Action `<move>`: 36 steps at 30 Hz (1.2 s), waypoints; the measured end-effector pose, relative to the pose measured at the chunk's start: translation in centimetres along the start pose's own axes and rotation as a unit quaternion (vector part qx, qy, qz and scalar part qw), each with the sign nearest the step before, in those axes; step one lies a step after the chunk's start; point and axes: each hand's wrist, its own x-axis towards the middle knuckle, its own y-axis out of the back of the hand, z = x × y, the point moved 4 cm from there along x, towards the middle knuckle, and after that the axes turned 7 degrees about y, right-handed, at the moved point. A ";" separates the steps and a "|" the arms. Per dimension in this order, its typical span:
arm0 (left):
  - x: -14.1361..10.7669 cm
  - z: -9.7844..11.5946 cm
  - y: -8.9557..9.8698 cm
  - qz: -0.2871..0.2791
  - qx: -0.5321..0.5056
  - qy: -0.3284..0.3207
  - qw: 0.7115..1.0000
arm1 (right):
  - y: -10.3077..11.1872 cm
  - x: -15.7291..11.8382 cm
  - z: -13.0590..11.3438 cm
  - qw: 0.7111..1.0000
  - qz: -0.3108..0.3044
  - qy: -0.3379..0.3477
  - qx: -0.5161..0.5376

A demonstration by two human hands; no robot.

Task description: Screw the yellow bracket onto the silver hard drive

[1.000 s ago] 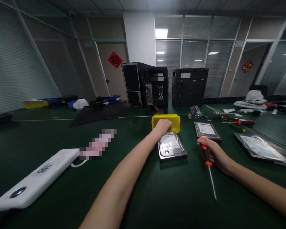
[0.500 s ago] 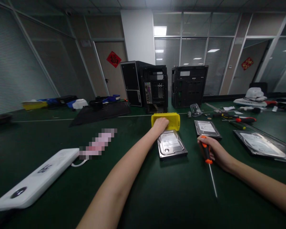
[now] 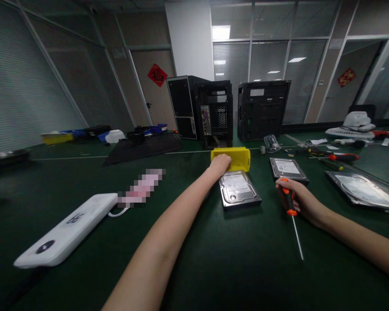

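Observation:
My left hand (image 3: 221, 163) is at the small yellow bin (image 3: 245, 160), its fingers curled together inside the tipped opening; what they may hold is hidden. Just in front of the bin lies a hard drive (image 3: 239, 188), label up, close to my left wrist. My right hand (image 3: 296, 199) is closed around an orange-and-black screwdriver (image 3: 288, 199), its shaft pointing down toward the table and its tip touching nothing I can see. Behind that hand sits a second hard drive (image 3: 288, 168), and farther right a third hard drive (image 3: 365, 186).
Black computer cases (image 3: 264, 110) stand at the back of the green table (image 3: 246, 268). A white power bank (image 3: 68, 229) lies at left, cabled to a blurred-out item. Several tools, including a red-and-black screwdriver (image 3: 343, 157), lie at right. A dark mat (image 3: 145, 149) is at back left.
The view has shifted slightly, so everything sits a little farther right and higher. Both hands keep nearly the same pose, left in the bin, right on the screwdriver.

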 end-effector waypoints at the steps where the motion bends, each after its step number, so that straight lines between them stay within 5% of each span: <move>1: 0.0 0.1 0.0 0.002 -0.002 -0.003 1.000 | 0.0 0.0 0.0 1.000 -0.001 -0.003 0.001; 9: -0.1 0.2 0.2 0.038 -0.032 -0.037 0.998 | 0.0 -0.1 0.0 1.000 0.004 0.000 -0.001; 17: -5.8 0.3 3.7 0.080 -0.154 -0.112 0.978 | -0.2 -0.2 -0.4 1.000 -0.002 -0.005 -0.006; 25: -12.1 -2.0 3.2 0.099 -0.380 0.064 0.918 | -0.6 0.1 -0.3 1.000 -0.002 0.001 0.000; 30: -12.7 -1.2 2.7 0.020 -0.313 0.053 0.948 | -0.7 0.4 -0.2 1.000 0.014 0.000 -0.006; 36: -12.9 0.0 2.8 0.014 -0.202 -0.010 0.979 | -0.7 0.3 -0.2 1.000 0.011 -0.008 -0.007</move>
